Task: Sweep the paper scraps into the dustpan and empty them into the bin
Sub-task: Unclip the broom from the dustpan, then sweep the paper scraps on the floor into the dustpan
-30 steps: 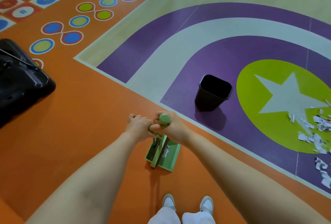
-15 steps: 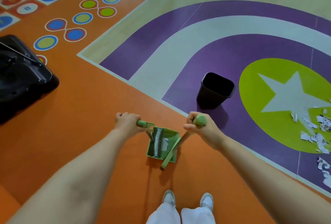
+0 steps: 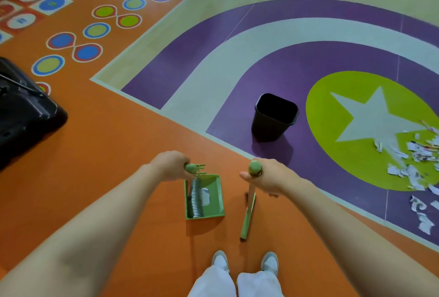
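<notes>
Hands (image 3: 171, 165) gripping green plastic dustpan (image 3: 215, 198), broom (image 3: 248, 216)

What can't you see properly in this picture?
- Paper scraps: the head view's right edge cuts the pile off.
- Bin: its inside is too dark to see.
- Black object: cut off by the left edge.
- Broom: its bristles are hidden, seen edge-on.

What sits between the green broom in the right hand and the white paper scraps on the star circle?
Nothing visible blocks it. Bare floor runs from the green broom in the right hand to the white paper scraps. The black plastic bin stands ahead, off that line.
</notes>
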